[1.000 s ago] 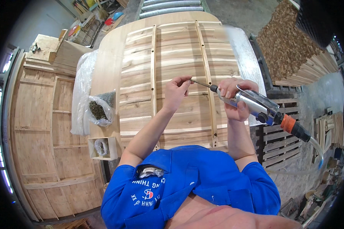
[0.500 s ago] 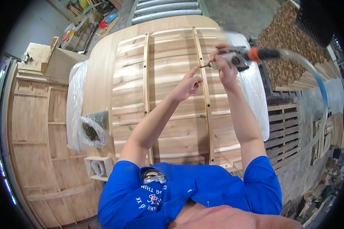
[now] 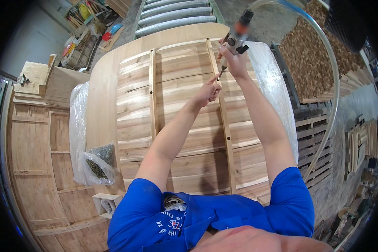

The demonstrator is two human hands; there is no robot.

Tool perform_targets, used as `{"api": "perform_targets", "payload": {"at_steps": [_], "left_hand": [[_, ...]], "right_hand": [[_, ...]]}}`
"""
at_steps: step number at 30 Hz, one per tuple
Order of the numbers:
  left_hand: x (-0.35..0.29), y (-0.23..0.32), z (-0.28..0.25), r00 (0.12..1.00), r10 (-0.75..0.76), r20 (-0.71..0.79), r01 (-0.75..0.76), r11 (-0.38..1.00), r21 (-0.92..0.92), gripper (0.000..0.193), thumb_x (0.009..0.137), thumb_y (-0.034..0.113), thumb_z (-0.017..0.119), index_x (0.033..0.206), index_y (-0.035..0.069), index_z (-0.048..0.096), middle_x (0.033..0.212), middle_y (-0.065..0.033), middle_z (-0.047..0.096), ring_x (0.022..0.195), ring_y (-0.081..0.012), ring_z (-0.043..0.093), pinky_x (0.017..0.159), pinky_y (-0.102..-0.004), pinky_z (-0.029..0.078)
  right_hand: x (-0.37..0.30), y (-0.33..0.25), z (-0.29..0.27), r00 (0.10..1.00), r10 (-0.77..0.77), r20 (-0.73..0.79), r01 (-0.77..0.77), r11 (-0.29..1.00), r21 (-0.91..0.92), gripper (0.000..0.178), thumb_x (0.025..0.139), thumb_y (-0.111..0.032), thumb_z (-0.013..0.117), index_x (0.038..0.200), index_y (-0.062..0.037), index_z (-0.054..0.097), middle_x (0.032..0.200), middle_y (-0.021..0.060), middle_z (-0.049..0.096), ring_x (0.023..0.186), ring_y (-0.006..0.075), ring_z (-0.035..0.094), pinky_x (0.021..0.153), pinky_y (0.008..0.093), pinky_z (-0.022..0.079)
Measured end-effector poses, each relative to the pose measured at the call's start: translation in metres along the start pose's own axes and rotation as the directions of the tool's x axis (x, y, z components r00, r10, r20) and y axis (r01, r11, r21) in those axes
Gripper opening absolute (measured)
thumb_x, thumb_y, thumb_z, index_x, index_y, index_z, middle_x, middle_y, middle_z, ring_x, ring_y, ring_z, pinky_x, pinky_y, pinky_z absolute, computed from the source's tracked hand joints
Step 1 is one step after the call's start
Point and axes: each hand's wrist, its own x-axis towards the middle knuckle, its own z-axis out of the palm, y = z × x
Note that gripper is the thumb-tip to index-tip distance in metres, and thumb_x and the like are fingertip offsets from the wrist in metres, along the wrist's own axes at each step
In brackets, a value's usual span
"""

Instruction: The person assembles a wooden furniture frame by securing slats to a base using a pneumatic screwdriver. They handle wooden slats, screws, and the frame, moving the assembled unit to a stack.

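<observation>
My right hand (image 3: 234,63) is wrapped round an air screwdriver (image 3: 237,40), whose bit slants down toward a dark hole in the right wooden batten (image 3: 225,122). Close by the bit's tip is my left hand (image 3: 208,92), index finger stretched to it and the other fingers curled in. Whatever those fingers may hold is too small to make out. Under both hands lies a slatted wooden panel (image 3: 185,126) with a second batten (image 3: 152,96) farther left. Dark holes dot both battens.
A clear hose (image 3: 335,84) arcs from the screwdriver down the right side. Bags of screws (image 3: 97,166) lie at the panel's left, above a small wooden box (image 3: 100,203). Metal rollers (image 3: 176,21) stand beyond the far edge. Stacked wood (image 3: 308,54) and a pallet (image 3: 313,138) are at right.
The screwdriver has swung from lying sideways to a steeper slant, its back end now pointing away from me. The hose has swung along with it. My left index finger stays beside the bit.
</observation>
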Motion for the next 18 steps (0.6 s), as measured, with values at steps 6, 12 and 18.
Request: {"api": "perform_targets", "payload": {"at_steps": [6, 12, 18], "left_hand": [[0.006, -0.015, -0.010, 0.996, -0.017, -0.092, 0.016, 1.000, -0.007, 0.063, 0.082, 0.006, 0.046, 0.140, 0.017, 0.022, 0.058, 0.0042, 0.037, 0.047, -0.0056, 0.033, 0.041, -0.0196, 0.027], [-0.005, -0.026, -0.042, 0.946, -0.129, -0.296, -0.148, 0.640, -0.754, 0.033, 0.087, 0.005, 0.043, 0.118, -0.002, 0.036, 0.076, -0.0061, 0.050, 0.061, -0.0160, 0.051, 0.055, -0.0248, 0.046], [-0.044, -0.047, -0.037, 0.923, -0.110, -0.369, -0.259, 0.530, -0.807, 0.029, 0.091, 0.002, 0.040, 0.118, -0.005, 0.037, 0.111, -0.0198, 0.052, 0.096, -0.0307, 0.058, 0.076, -0.0295, 0.055]], "right_hand": [[-0.006, 0.037, 0.000, 0.997, 0.077, -0.012, -0.077, 0.994, -0.077, 0.017, 0.074, -0.014, 0.063, 0.083, -0.0001, 0.060, 0.062, 0.0003, 0.056, 0.056, 0.0082, 0.053, 0.053, 0.0248, 0.042], [-0.008, 0.054, 0.006, 0.996, 0.091, 0.018, -0.086, 0.981, -0.174, 0.018, 0.073, -0.018, 0.065, 0.079, -0.0015, 0.062, 0.060, 0.0004, 0.057, 0.055, 0.0082, 0.053, 0.052, 0.0254, 0.042], [-0.012, 0.059, 0.009, 0.993, 0.121, 0.013, -0.117, 0.976, -0.182, 0.019, 0.073, -0.020, 0.065, 0.079, -0.0021, 0.061, 0.059, 0.0004, 0.057, 0.056, 0.0079, 0.053, 0.051, 0.0249, 0.042]]}}
